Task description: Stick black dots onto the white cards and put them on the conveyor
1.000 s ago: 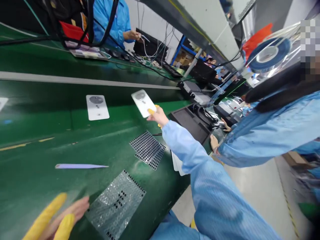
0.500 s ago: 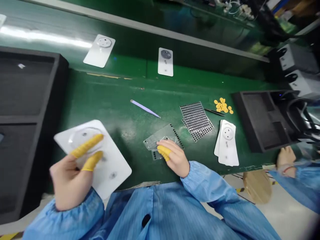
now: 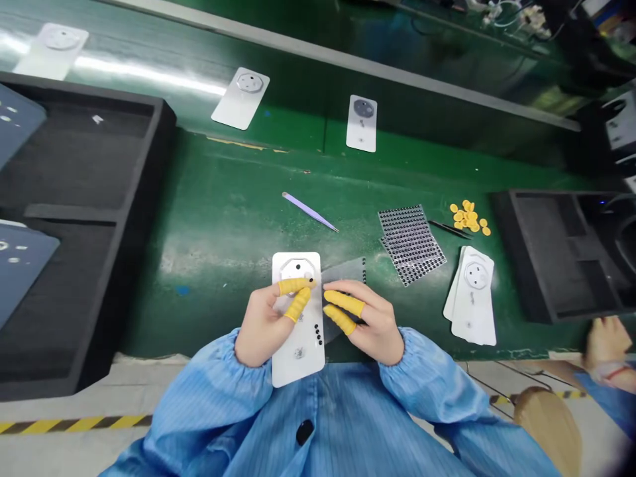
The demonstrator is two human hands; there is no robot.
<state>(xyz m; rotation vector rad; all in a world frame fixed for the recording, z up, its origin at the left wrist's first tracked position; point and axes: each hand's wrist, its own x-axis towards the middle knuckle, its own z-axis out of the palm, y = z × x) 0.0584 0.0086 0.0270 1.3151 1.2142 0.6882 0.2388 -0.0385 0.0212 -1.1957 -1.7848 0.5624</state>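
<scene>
My left hand (image 3: 273, 324) has yellow finger cots on thumb and forefinger. Their tips pinch together, with a small black round pad (image 3: 311, 280) at the fingertip. Under it, a white panel (image 3: 308, 364) with a round socket outline lies near the bench edge. Several black pads (image 3: 318, 334) sit along the panel's right side. My right hand (image 3: 365, 321), also in yellow cots, is just right of the panel, its fingers stretched and slightly apart, nothing visible in them. Partly hidden beneath it is a clear sheet (image 3: 348, 270) with black pads along one edge.
Purple tweezers (image 3: 311, 211) lie ahead. Rightward are sheets of black pads (image 3: 411, 244), dark tweezers (image 3: 450, 229), yellow finger cots (image 3: 470, 216) and stacked white panels (image 3: 473, 298). Black trays (image 3: 134, 192) flank the bench. Another person's hand (image 3: 607, 344) shows at far right.
The white panel has come from the left to in front of me and lies lower. My left hand has closed to a pinch over it. My right hand has lifted off the clear sheet.
</scene>
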